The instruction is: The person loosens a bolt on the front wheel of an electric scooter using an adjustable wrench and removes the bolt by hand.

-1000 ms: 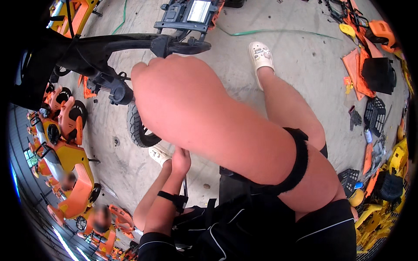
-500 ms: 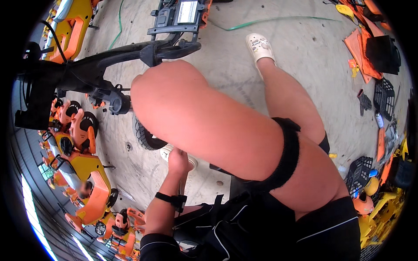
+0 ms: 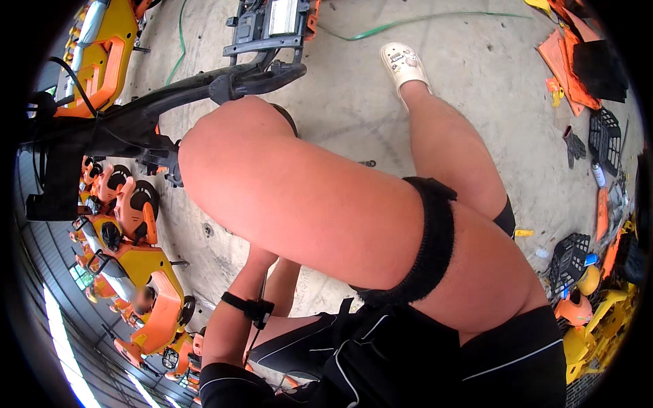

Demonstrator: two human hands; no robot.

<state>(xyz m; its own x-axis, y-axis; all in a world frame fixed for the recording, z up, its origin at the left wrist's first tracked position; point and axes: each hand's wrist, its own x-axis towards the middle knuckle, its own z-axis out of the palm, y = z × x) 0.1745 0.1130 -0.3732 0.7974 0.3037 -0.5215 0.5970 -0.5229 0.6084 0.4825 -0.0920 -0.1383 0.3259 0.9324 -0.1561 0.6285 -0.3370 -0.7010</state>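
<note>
My right arm, wearing a wide black strap point(image 3: 430, 241), stretches across the middle to the upper left. Its rounded far end, my right hand point(image 3: 235, 129), lies over the black vehicle frame point(image 3: 129, 129); its fingers are hidden, and I cannot see whether it grips anything. From the lower left rises my left forearm point(image 3: 235, 309), strapped with a small black device point(image 3: 259, 311). The wrist point(image 3: 262, 256) passes behind my right arm, which hides the left hand. Just above my right arm, a small dark tool end point(image 3: 368, 163) shows on the floor.
Orange and yellow vehicles point(image 3: 139, 272) stand in a row at left. A green strap point(image 3: 408, 26) crosses the concrete floor at the back. Orange panels point(image 3: 561, 61), a glove point(image 3: 575, 146), black grates point(image 3: 570, 264) and yellow parts point(image 3: 598, 333) lie along the right. My shoe point(image 3: 403, 64) is ahead.
My right arm has shifted left. My left hand, closed and visible below it earlier, is now hidden behind it. The tyre below the arm is covered, and the small tool end has come into sight.
</note>
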